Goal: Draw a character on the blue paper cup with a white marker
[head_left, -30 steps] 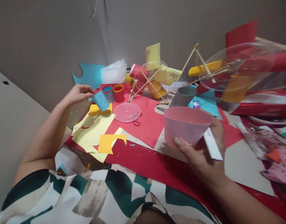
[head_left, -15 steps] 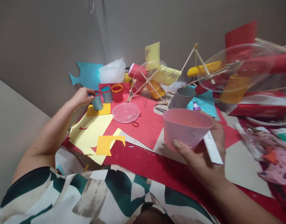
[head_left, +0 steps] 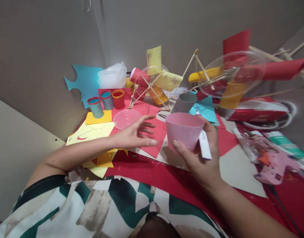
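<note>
My right hand (head_left: 204, 158) is closed round a pink paper cup (head_left: 183, 129), held upright above the table, with a white stick-shaped tube (head_left: 205, 145) tucked between its fingers. My left hand (head_left: 134, 134) hovers just left of the cup, fingers spread and holding nothing. A small blue paper cup with a red rim (head_left: 95, 106) stands on an orange sheet at the back left, beside a second blue cup (head_left: 107, 99) and a red cup with a yellow rim (head_left: 118, 98). A clear plastic lid (head_left: 127, 119) lies behind my left hand.
Red paper sheets (head_left: 152, 172) and yellow offcuts (head_left: 92, 132) cover the table. Stick-and-paper models (head_left: 157, 82) and a clear dome (head_left: 231, 74) stand at the back. A grey paper cup (head_left: 184, 102), turquoise paper (head_left: 204, 110) and a pink object (head_left: 273, 168) lie to the right.
My left hand let go of the small blue cup, which now stands by the other two, and swung right toward the pink cup. The view shifted slightly.
</note>
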A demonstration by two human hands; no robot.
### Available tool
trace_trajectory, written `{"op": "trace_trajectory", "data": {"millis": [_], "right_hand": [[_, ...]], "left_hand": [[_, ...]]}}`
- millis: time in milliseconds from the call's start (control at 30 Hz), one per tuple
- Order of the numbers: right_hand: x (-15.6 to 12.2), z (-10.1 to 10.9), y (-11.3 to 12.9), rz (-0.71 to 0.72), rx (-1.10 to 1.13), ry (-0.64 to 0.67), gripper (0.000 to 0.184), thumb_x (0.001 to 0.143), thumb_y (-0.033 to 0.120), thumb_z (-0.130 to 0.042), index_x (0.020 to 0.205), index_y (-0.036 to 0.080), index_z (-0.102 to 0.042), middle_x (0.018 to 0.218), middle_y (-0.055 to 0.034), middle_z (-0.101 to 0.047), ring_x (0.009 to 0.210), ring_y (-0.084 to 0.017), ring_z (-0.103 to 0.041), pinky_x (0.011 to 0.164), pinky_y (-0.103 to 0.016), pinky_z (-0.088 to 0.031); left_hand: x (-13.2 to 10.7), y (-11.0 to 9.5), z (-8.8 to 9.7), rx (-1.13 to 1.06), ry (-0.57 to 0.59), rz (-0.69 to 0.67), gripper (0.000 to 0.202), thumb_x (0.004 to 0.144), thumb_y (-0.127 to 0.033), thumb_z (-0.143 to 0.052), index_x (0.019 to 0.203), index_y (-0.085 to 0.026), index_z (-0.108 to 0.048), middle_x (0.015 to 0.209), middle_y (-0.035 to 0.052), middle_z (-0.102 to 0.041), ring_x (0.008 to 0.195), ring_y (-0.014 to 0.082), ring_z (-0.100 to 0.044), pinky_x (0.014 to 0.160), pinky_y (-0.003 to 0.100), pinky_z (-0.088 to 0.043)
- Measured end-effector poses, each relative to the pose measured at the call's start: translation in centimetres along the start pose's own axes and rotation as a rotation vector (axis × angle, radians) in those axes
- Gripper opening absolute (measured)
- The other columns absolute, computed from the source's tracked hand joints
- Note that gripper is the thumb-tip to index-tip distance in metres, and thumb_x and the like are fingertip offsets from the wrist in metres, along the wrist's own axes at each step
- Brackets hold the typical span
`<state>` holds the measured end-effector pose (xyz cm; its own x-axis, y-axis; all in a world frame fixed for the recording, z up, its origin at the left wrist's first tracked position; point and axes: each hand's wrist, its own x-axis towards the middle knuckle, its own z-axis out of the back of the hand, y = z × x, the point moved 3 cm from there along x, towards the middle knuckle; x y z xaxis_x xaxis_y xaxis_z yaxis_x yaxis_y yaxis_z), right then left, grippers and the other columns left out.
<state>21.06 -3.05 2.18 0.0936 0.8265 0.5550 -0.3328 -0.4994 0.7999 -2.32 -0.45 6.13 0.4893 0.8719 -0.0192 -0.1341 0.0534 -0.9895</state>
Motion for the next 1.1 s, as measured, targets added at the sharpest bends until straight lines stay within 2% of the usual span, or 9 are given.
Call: {"op": "trace_trajectory", "data": {"millis": [100, 233, 367, 467, 533, 733, 867, 967, 1100], "right_hand": [[0.2, -0.1, -0.2, 0.046, -0.051, -0.014, 0.085, 0.085, 0.06, -0.083, 0.158, 0.035, -0.047, 0.157, -0.0128, -0.055, 0.147, -0.039, -0.056, 0.124, -0.066, -0.048], [0.6, -0.5, -0.3, 0.048, -0.048, 0.017, 0.091, 0.086, 0.063, -0.08, 0.161, 0.03, -0.041, 0.158, -0.0163, -0.055, 0.146, -0.039, -0.058, 0.119, -0.063, -0.053], [1.0, -1.0, -0.2, -0.012, 0.015, 0.099, 0.091, 0.09, 0.057, -0.075, 0.165, 0.028, -0.033, 0.152, -0.0167, -0.062, 0.137, -0.035, -0.066, 0.112, -0.056, -0.06], [1.3, -1.3, -0.5, -0.069, 0.052, 0.144, 0.093, 0.087, 0.053, -0.078, 0.165, 0.029, -0.033, 0.156, -0.016, -0.06, 0.138, -0.035, -0.067, 0.112, -0.055, -0.061], [1.4, -1.3, -0.9, -0.105, 0.077, 0.146, 0.093, 0.087, 0.053, -0.079, 0.165, 0.029, -0.034, 0.156, -0.0158, -0.062, 0.138, -0.035, -0.067, 0.114, -0.056, -0.06], [1.7, -1.3, -2.1, -0.151, 0.066, 0.098, 0.093, 0.086, 0.051, -0.081, 0.163, 0.027, -0.034, 0.153, -0.0184, -0.064, 0.142, -0.035, -0.066, 0.118, -0.059, -0.057], [1.6, -1.5, -1.9, -0.118, 0.075, 0.104, 0.096, 0.086, 0.055, -0.082, 0.163, 0.028, -0.032, 0.156, -0.0187, -0.062, 0.145, -0.034, -0.064, 0.119, -0.056, -0.057], [1.5, -1.4, -1.8, -0.085, 0.114, 0.089, 0.092, 0.088, 0.055, -0.08, 0.163, 0.031, -0.031, 0.158, -0.0173, -0.06, 0.149, -0.033, -0.061, 0.119, -0.056, -0.057], [1.7, -1.1, -2.1, -0.081, 0.217, 0.065, 0.093, 0.09, 0.057, -0.079, 0.164, 0.036, -0.027, 0.16, -0.0159, -0.058, 0.146, -0.03, -0.063, 0.114, -0.055, -0.061]], "left_hand": [[2.1, 0.8, -3.1, -0.177, 0.032, -0.006, 0.105, 0.06, -0.04, -0.103, 0.149, -0.026, -0.049, 0.15, 0.0213, -0.056, 0.138, 0.0382, -0.06, 0.112, 0.059, -0.053], [4.0, 0.5, -4.4, -0.289, 0.026, -0.073, 0.093, 0.059, -0.037, -0.104, 0.138, -0.024, -0.056, 0.151, 0.0189, -0.059, 0.142, 0.0375, -0.058, 0.121, 0.057, -0.046], [5.0, 0.7, -4.1, -0.332, 0.009, -0.038, 0.08, 0.062, -0.036, -0.102, 0.13, -0.02, -0.062, 0.144, 0.0153, -0.068, 0.137, 0.0329, -0.062, 0.119, 0.048, -0.048], [6.0, 1.5, -3.6, -0.414, 0.03, 0.074, 0.071, 0.066, -0.04, -0.101, 0.124, -0.017, -0.068, 0.124, 0.0131, -0.077, 0.117, 0.0286, -0.071, 0.105, 0.043, -0.055], [6.5, 2.2, -3.3, -0.498, 0.028, 0.114, 0.066, 0.067, -0.041, -0.099, 0.123, -0.018, -0.07, 0.119, 0.0122, -0.078, 0.111, 0.0269, -0.073, 0.099, 0.041, -0.057], [6.7, 3.0, -4.1, -0.55, 0.027, 0.12, 0.07, 0.072, -0.043, -0.097, 0.132, -0.024, -0.067, 0.138, 0.0148, -0.073, 0.124, 0.0319, -0.071, 0.103, 0.045, -0.057], [6.2, 2.5, -4.7, -0.472, 0.021, 0.083, 0.071, 0.071, -0.038, -0.098, 0.133, -0.021, -0.066, 0.138, 0.0165, -0.072, 0.13, 0.0347, -0.067, 0.11, 0.048, -0.053], [6.5, 2.3, -4.3, -0.413, 0.027, 0.037, 0.073, 0.069, -0.041, -0.097, 0.132, -0.02, -0.066, 0.138, 0.0175, -0.072, 0.131, 0.0377, -0.066, 0.109, 0.051, -0.054], [7.1, 2.7, -3.0, -0.3, -0.013, -0.046, 0.076, 0.071, -0.04, -0.096, 0.137, -0.026, -0.062, 0.147, 0.0141, -0.066, 0.138, 0.036, -0.061, 0.115, 0.052, -0.05]]}}
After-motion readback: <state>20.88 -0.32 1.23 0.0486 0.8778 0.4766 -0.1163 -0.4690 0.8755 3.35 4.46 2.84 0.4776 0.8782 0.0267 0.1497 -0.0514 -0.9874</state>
